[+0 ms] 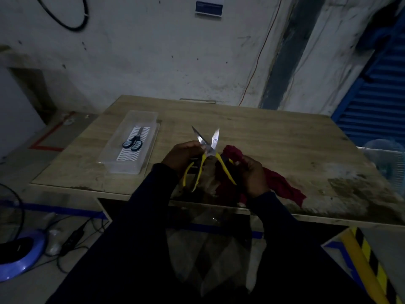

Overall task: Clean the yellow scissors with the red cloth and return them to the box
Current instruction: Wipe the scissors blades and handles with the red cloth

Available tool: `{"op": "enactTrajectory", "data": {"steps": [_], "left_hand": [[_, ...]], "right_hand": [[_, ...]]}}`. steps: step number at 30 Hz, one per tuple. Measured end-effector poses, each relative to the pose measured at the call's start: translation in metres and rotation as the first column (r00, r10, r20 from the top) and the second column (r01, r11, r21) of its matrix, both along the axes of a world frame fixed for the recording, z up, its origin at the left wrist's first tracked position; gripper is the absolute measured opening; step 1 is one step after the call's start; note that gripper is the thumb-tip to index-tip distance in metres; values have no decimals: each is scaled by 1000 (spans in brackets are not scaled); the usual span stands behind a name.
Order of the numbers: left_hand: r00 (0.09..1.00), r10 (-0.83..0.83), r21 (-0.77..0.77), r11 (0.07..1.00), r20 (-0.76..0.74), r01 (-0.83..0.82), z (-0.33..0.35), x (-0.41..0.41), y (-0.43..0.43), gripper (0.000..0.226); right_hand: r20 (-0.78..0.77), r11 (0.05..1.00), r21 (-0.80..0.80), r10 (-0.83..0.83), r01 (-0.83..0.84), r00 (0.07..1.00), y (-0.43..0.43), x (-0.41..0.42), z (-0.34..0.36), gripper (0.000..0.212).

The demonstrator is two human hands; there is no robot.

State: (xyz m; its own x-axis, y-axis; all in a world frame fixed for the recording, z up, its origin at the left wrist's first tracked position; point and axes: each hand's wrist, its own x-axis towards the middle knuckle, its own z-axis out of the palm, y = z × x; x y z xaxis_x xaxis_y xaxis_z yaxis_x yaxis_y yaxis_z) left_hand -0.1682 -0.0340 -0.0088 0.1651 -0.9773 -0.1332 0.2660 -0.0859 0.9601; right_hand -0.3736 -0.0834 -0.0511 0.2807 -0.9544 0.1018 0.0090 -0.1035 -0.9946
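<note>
The yellow scissors [208, 150] are held above the table's near edge, blades spread apart and pointing up and away. My left hand [183, 156] grips them near the pivot and the left handle. My right hand [254, 175] holds the right handle together with the red cloth [278, 185], which bunches above that hand and trails down to the right onto the table. The clear plastic box [114, 163] lies on the left part of the table, open at the top.
A pair of black-handled scissors [133, 141] lies inside the box on a wavy patterned liner. The wooden table [274, 137] stands against a white wall. A fan base [17, 255] and cables sit on the floor at left; a blue shutter [377, 99] is at right.
</note>
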Motion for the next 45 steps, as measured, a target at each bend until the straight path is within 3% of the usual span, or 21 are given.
{"op": "enactTrajectory", "data": {"steps": [3,5,6,8,10,11,12,14,16,17,19,21,24,26,28,31,35,38,41,43,45], "left_hand": [[971,-40,47,997,-235,53,6,12,0,42],[857,-82,-47,997,-508,67,4,13,2,56],[794,-103,-107,993,-599,48,-1,12,2,50],[706,-137,-208,978,-695,-14,-13,2,2,43],[656,-113,-200,978,-746,-60,-25,-10,0,42],[693,-67,-175,981,-718,-86,-30,-15,-3,41],[800,9,-149,981,-600,-123,-30,-19,-6,35],[949,200,-49,975,-242,-218,-30,-22,-18,25],[921,378,-10,925,89,-379,-23,-25,-21,36],[909,407,-40,913,92,-405,-20,-23,-25,36],[923,375,-66,927,86,-370,-11,-21,-28,29],[947,286,-72,958,143,-278,-6,-15,-31,20],[951,105,-35,995,292,-99,-6,-9,-27,18],[873,-80,63,996,481,57,1,-11,-20,21],[686,-228,134,973,691,189,7,-13,-18,15],[383,-212,129,964,899,231,9,-12,-24,7],[241,-174,110,960,955,259,11,-12,-28,10],[281,-209,135,956,937,262,11,-11,-29,17],[245,-198,134,957,949,256,7,-13,-31,10],[253,-215,148,955,943,259,7,-17,-30,19],[264,-228,157,952,937,264,4,-18,-30,16]], "right_hand": [[41,998,49,-53,51,998,0,4,-3,28],[52,994,68,-94,91,994,-1,10,-5,28],[41,991,83,-108,104,993,-3,12,-6,29],[-96,990,32,-136,139,986,-5,16,0,26],[-292,970,-167,-218,175,931,-2,19,8,25],[-345,936,-307,-275,169,897,2,22,12,26],[-383,897,-423,-307,131,871,7,26,13,29],[-409,899,-434,-260,64,875,16,31,16,29],[-405,931,-364,-153,-6,901,19,33,12,25],[-382,946,-324,-121,-10,916,19,31,10,21],[-240,975,-214,-113,61,964,18,24,5,19],[29,979,57,-197,195,980,13,14,4,22],[189,871,337,-434,357,881,-8,-9,6,25],[276,884,319,-430,340,859,-21,-20,17,26],[364,943,215,-320,255,875,-29,-23,28,24],[220,984,46,-180,174,959,-33,-18,41,22],[-76,999,-34,-8,5,997,-35,-12,37,49],[-117,990,112,94,-81,989,-35,-14,32,64],[-275,990,50,141,-132,951,-30,-13,36,35],[-497,968,-71,174,-241,850,-29,-9,36,23],[-596,954,-106,165,-280,786,-27,-5,34,11]]}}
